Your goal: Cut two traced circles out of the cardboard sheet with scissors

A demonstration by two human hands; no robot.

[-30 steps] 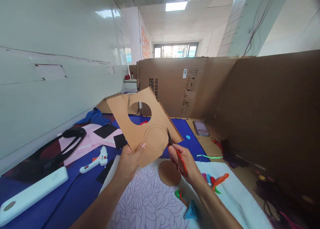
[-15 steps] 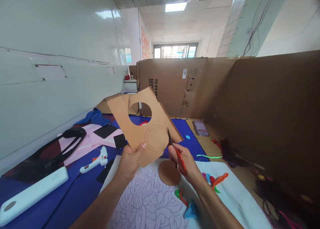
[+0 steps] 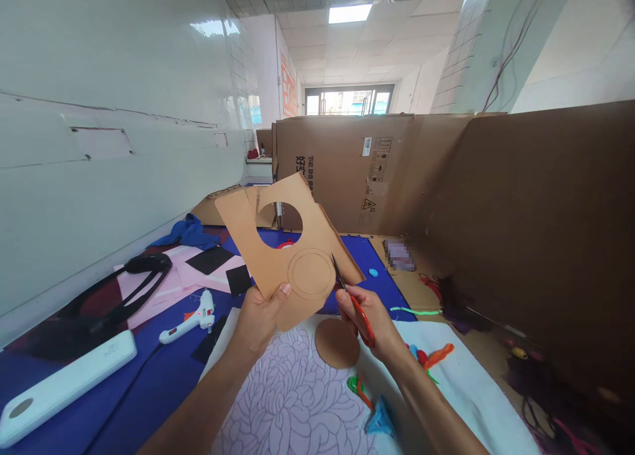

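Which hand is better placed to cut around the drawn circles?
Probably the right hand: it holds the red-handled scissors, blades beside the drawn circles, while the left hand grips the cardboard sheet.

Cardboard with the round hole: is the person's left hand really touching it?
Touching. The head view shows the left hand gripping the cardboard's lower left edge, its thumb laid over the front face.
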